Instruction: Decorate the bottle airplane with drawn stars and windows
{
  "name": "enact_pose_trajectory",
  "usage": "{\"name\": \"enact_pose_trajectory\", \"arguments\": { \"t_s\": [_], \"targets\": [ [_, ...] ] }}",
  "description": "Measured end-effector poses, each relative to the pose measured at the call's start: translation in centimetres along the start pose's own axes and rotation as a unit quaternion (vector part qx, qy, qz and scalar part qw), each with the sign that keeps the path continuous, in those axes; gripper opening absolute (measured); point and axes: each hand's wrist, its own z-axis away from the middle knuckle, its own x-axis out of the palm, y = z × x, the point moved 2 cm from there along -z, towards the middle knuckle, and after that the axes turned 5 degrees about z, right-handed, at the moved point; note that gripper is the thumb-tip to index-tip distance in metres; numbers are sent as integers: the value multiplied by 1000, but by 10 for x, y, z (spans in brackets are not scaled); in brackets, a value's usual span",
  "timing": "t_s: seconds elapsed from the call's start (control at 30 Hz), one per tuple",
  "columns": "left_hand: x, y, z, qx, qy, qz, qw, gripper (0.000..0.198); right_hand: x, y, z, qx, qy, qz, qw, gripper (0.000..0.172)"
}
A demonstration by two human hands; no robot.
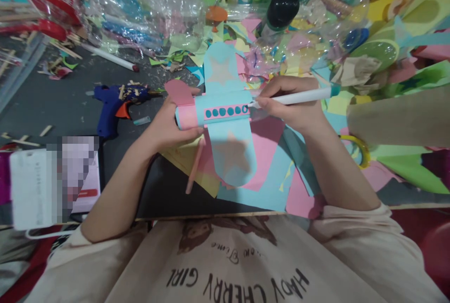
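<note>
My left hand (168, 122) grips the tail end of a paper airplane (221, 99), its fingers wrapped round the pink band. The plane has a light-blue tube body, blue wings with tan stars, and a pink tail fin (179, 92). Along its side runs a pink strip (227, 111) with a row of several dark teal dots. In my right hand (290, 101) is a white felt-tip marker (302, 96) with a teal end, its tip touching the last dot at the strip's right end. That dot is only partly coloured in.
A blue glue gun (110, 104) lies left on the dark table. Near it are a white marker (108, 57) and a phone (86, 176). Clear plastic bottles (140, 8) and paper scraps crowd the back. A yellow tape roll (362, 151) is on the right.
</note>
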Motion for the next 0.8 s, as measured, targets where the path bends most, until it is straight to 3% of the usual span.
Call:
{"name": "enact_pose_trajectory", "arguments": {
  "t_s": [0.27,0.5,0.8],
  "targets": [
    [1,0,0,-1,3,7,1000,71,-1,-5,0,2,-33,-6,999,23],
    [0,1,0,1,2,16,1000,71,-1,-1,0,-10,1,-7,1000,24],
    [1,0,1,13,8,-7,1000,70,-2,-1,-1,-1,-12,-43,999,21]
  ]
}}
